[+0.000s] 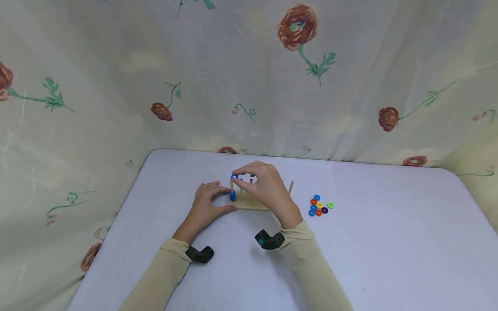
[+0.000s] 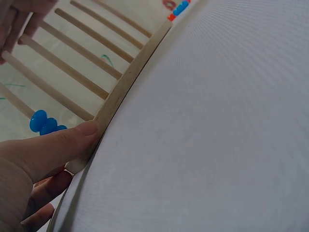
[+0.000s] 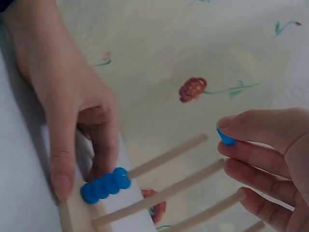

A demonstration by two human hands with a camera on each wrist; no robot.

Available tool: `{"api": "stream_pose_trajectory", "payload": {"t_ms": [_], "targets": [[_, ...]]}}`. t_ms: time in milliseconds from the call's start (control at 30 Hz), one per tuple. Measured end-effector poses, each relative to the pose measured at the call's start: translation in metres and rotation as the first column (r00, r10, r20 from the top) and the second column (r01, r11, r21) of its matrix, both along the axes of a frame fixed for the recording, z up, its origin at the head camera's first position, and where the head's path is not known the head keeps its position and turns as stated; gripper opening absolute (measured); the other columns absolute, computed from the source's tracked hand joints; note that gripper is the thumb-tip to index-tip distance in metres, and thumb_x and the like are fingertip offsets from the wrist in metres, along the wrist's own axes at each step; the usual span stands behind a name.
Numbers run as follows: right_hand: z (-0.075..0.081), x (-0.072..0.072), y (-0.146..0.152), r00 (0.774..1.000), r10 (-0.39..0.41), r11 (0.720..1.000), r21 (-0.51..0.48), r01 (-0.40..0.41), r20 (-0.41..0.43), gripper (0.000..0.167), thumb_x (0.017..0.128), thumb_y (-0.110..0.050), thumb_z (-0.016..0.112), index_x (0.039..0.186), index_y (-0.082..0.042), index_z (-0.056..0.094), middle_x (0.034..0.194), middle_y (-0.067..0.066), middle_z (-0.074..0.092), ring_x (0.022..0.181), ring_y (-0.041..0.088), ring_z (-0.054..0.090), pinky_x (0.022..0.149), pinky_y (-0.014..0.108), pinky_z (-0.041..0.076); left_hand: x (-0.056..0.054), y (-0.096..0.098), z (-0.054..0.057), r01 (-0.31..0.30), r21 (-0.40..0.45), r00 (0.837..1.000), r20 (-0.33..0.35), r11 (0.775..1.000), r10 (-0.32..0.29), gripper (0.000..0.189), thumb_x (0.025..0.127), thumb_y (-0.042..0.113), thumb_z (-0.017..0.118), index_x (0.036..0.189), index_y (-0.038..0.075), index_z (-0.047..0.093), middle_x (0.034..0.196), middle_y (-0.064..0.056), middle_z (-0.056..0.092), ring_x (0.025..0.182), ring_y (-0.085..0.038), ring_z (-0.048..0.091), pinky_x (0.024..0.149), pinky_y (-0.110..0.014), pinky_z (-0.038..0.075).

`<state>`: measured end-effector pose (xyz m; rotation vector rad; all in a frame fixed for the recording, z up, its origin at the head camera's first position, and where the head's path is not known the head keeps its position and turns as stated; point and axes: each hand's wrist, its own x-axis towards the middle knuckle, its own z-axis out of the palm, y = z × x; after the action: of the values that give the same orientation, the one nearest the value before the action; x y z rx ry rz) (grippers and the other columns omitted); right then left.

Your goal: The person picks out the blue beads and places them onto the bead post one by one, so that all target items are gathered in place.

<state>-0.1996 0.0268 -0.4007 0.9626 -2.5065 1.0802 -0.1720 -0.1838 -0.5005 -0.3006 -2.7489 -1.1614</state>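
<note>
My left hand (image 1: 205, 204) grips the left end of a wooden peg board (image 1: 249, 203), thumb on its near edge and fingers behind. Several blue rings (image 3: 106, 186) are stacked at the foot of the board's leftmost peg (image 3: 169, 157). Between thumb and index finger, my right hand (image 1: 266, 183) pinches another blue ring (image 3: 226, 137). In the right wrist view this ring is just off the tip of that peg. The board's other upright pegs (image 2: 63, 67) show bare in the left wrist view; in the head view my right hand hides some of them.
To the right of the board lies a loose group of small rings on the white table (image 1: 389, 224): blue, an orange ring (image 1: 319, 212), a yellow ring (image 1: 319, 205), a purple ring (image 1: 324, 210) and a green ring (image 1: 330, 205). A flowered curtain (image 1: 249, 77) hangs behind the table.
</note>
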Motion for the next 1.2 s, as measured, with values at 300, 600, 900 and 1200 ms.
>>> {"api": "stream_pose_trajectory", "payload": {"t_ms": [300, 600, 900, 1200], "targets": [[-0.003, 0.003, -0.009, 0.999, -0.036, 0.998, 0.052, 0.037, -0.005, 0.018, 0.093, -0.025, 0.079, 0.108, -0.015, 0.082, 0.105, 0.003, 0.081, 0.093, 0.02, 0.074, 0.071, 0.031, 0.059, 0.0, 0.0, 0.0, 0.005, 0.003, 1.0, 0.006, 1.0, -0.005, 0.054, 0.076, 0.032, 0.093, 0.121, 0.009, 0.074, 0.128, -0.012, 0.073, 0.145, -0.036, 0.048, 0.13, -0.064, 0.012], [-0.004, 0.004, -0.011, 0.999, -0.035, 0.997, 0.065, 0.036, -0.011, 0.019, 0.093, -0.026, 0.078, 0.109, -0.015, 0.082, 0.106, 0.003, 0.081, 0.097, 0.02, 0.075, 0.075, 0.033, 0.061, -0.001, -0.001, -0.003, 0.002, 0.004, 1.0, -0.006, 1.0, -0.002, 0.054, 0.075, 0.031, 0.093, 0.12, 0.008, 0.074, 0.129, -0.014, 0.072, 0.144, -0.037, 0.049, 0.129, -0.065, 0.014], [-0.004, 0.005, -0.011, 0.999, -0.045, 0.997, 0.07, 0.045, -0.005, 0.02, 0.094, -0.026, 0.078, 0.109, -0.014, 0.082, 0.106, 0.004, 0.08, 0.096, 0.021, 0.075, 0.076, 0.035, 0.061, 0.0, -0.001, -0.002, 0.005, 0.009, 1.0, -0.014, 1.0, -0.005, 0.053, 0.075, 0.03, 0.094, 0.119, 0.008, 0.074, 0.128, -0.014, 0.073, 0.143, -0.037, 0.05, 0.129, -0.066, 0.014], [-0.005, 0.006, -0.012, 0.999, -0.043, 0.998, 0.041, 0.043, -0.016, 0.024, 0.093, -0.026, 0.079, 0.113, -0.014, 0.08, 0.111, 0.004, 0.08, 0.099, 0.022, 0.074, 0.078, 0.034, 0.062, 0.0, -0.002, -0.002, 0.001, 0.007, 1.0, -0.004, 1.0, -0.001, 0.055, 0.075, 0.03, 0.094, 0.12, 0.007, 0.074, 0.132, -0.014, 0.072, 0.144, -0.036, 0.049, 0.13, -0.065, 0.014]]}}
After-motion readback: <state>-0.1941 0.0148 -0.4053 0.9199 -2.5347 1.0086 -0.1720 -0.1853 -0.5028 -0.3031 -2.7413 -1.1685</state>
